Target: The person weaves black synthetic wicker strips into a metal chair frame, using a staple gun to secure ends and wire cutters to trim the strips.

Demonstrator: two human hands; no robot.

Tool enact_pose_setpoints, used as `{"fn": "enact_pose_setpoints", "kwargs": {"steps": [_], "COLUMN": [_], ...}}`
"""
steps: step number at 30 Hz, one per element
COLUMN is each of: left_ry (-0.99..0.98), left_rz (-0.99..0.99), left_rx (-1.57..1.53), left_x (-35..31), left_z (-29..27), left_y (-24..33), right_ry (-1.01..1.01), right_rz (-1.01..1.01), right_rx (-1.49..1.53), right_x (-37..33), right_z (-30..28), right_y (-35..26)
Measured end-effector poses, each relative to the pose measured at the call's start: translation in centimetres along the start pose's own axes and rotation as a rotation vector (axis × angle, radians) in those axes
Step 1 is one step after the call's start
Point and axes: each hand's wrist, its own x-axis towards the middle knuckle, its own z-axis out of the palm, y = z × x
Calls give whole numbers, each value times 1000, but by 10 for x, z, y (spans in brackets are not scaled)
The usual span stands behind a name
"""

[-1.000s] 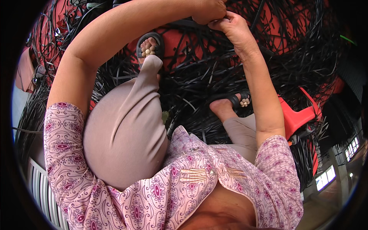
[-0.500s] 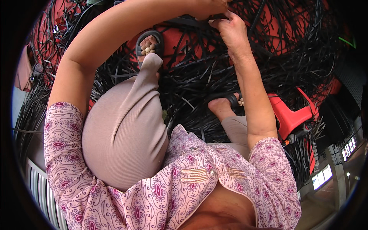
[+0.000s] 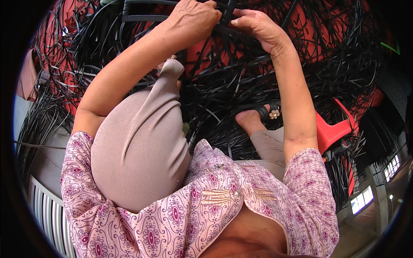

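Note:
At the top edge, a black frame with slim bars (image 3: 144,18) is partly cut off by the picture's rim. My left hand (image 3: 193,21) is closed beside it, fingers curled down over dark material; what they pinch is hidden by the hand's back. Facing it, my right hand (image 3: 260,29) has its thumb and bent fingers closed toward the same dark piece. That piece blends with the black strips behind, so its form is unclear. Loose flat black plastic strips (image 3: 206,92) lie tangled in heaps beneath both hands and around my feet.
A red surface (image 3: 303,32) shows through the strips. To the right stands a red plastic piece with raised arms (image 3: 331,131), a dark tool-like thing beside it. My sandalled foot (image 3: 251,118) rests among the strips. A pale slatted panel (image 3: 47,215) is at lower left.
My left hand has moved left and nearer, into fuller view, and the black frame now shows at the top. My right hand has shifted slightly and turned. The left forearm now hides most of one sandal.

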Motion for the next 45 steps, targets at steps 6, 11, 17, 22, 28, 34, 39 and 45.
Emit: {"fn": "enact_pose_setpoints", "kwargs": {"steps": [6,11,17,22,28,34,39,45], "left_ry": [61,7,-150,-153,-435,-180,-196,14], "left_rz": [-16,-38,-122,18,-7,-153,-237,-6], "left_rx": [41,-34,-278,-177,-662,-1186,-1031,-704], "left_x": [-9,-7,5,2,2,-18,-27,-30], "left_z": [6,4,-19,-40,-32,-6,-22,0], "left_y": [3,3,-9,-22,-43,-2,24,44], "right_ry": [-187,-204,-168,-52,82,140,260,183], "right_rz": [17,-24,-87,-128,-244,-329,-199,-158], "right_rx": [72,67,66,26,-127,-144,-31,-607], "right_x": [16,23,24,14,12,18,10,-3], "right_z": [-8,-11,-2,16,29,29,18,18], "right_y": [5,14,16,12,23,36,23,15]}}
